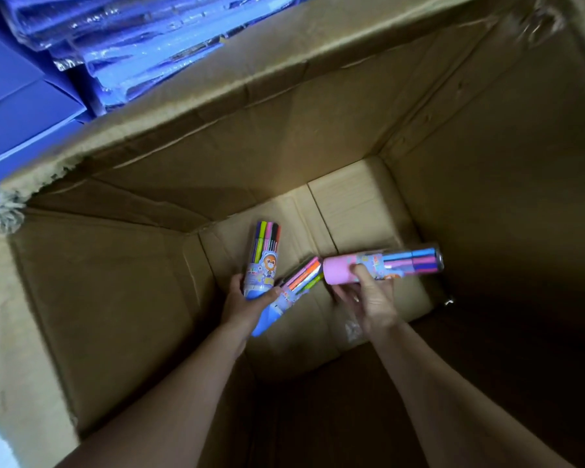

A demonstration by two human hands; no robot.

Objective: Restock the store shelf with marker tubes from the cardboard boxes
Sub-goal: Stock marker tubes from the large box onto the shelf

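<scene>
While both arms reached down into the large, deep brown cardboard box (318,130), three clear plastic marker tubes were visible near its floor; no others could be seen. The left hand (247,302) had its fingers curled around two of them at their lower ends: an upright blue-capped tube (263,261) with a cartoon label, and a second blue-capped tube (291,292) angled beneath it; the right hand (372,298) gripped the pink-capped tube (382,266), held roughly level, with thumb and fingers wrapped about its middle. Each tube appeared light and rigid, its smooth wall probably somewhat slippery; a hold around the labelled midsection or opaque cap would likely be most secure, and two tubes in one hand might slide against each other. Beyond the box rim lay a stack of blue, plastic-wrapped packages (115,45); their number could not be told; the store shelf was not in view.
</scene>
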